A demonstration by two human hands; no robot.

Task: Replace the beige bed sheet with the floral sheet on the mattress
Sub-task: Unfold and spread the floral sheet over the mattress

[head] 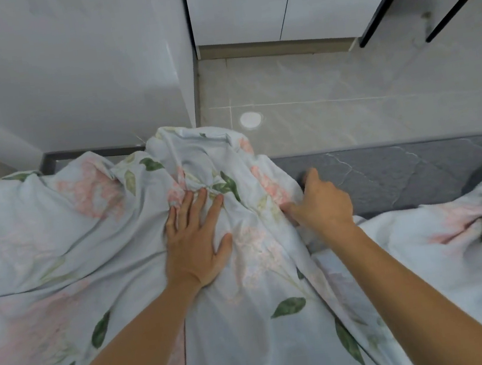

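The floral sheet (89, 248), pale blue with pink flowers and green leaves, lies rumpled over most of the bed. A bare strip of grey mattress (386, 175) shows along the far edge at the right. My left hand (195, 240) lies flat on the sheet with its fingers spread, pressing a bunched fold. My right hand (318, 199) grips the sheet's edge beside it, thumb pinching the cloth and fingers curled over the border with the mattress. No beige sheet is in view.
A white wall or cabinet side (65, 67) rises close behind the bed at the left. Grey tiled floor (345, 101) lies beyond the mattress edge. White cupboard doors (256, 2) stand at the back. Black table legs (387, 0) slant at the top right.
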